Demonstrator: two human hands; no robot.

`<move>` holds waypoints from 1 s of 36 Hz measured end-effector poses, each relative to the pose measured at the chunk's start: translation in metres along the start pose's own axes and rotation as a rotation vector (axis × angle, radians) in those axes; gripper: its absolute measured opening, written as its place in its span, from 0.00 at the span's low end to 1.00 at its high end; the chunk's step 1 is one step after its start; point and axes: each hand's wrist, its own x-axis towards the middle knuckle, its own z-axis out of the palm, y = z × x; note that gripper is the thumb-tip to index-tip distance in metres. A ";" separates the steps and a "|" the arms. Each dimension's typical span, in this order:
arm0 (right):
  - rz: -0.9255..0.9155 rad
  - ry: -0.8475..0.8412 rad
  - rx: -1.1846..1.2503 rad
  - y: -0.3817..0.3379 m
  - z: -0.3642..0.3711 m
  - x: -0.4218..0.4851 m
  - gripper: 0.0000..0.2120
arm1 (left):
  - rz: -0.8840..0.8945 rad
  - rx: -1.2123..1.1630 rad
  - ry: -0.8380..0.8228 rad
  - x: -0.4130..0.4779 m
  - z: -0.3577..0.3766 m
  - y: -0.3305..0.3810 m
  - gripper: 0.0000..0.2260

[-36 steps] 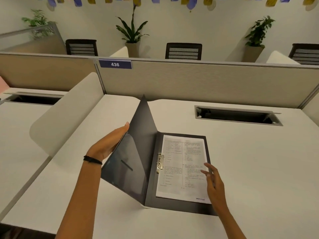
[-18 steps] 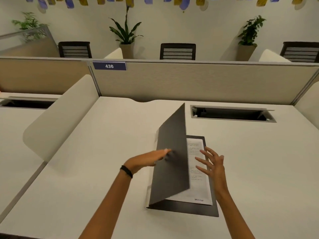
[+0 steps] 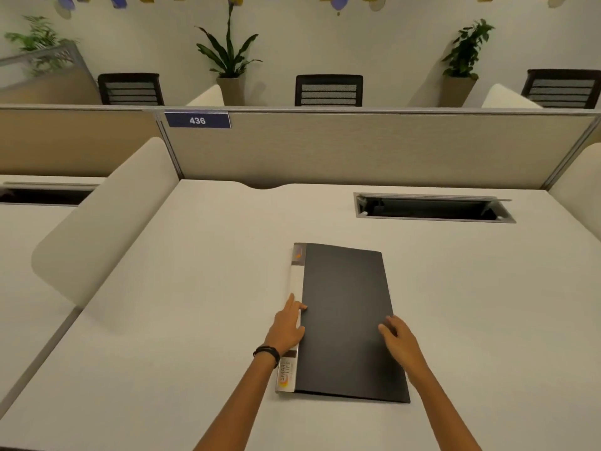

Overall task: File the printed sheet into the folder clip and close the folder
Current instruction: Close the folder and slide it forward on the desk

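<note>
The dark grey folder (image 3: 346, 307) lies closed and flat on the white desk (image 3: 201, 288), its white labelled spine to the left. The printed sheet and the clip are hidden inside it. My left hand (image 3: 287, 327) rests flat on the spine edge, fingers extended, a black band at its wrist. My right hand (image 3: 398, 340) rests on the cover near the folder's right edge, fingers loosely curled. Neither hand grips anything.
An open cable tray slot (image 3: 434, 208) is cut into the desk at the back right. A beige partition (image 3: 357, 148) with a "436" tag (image 3: 197, 120) runs behind. A rounded white divider (image 3: 107, 219) stands at left. Chairs and potted plants stand beyond.
My left hand swung the front cover over to the right until the folder shut flat over the sheet. Both hands now rest on the closed folder.
</note>
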 end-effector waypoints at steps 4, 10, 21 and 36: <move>-0.209 0.045 -0.335 0.024 0.023 -0.002 0.26 | 0.020 -0.070 0.042 -0.003 0.001 -0.008 0.20; -0.301 0.142 -0.430 0.040 0.034 -0.007 0.25 | -0.088 -0.430 0.090 -0.011 -0.006 -0.022 0.30; -0.316 0.176 -0.431 0.043 0.036 -0.004 0.24 | -0.305 -0.605 -0.029 -0.015 -0.009 -0.035 0.12; -0.243 0.232 -0.027 0.039 0.019 -0.004 0.20 | -0.200 -0.591 0.155 -0.019 -0.001 -0.021 0.07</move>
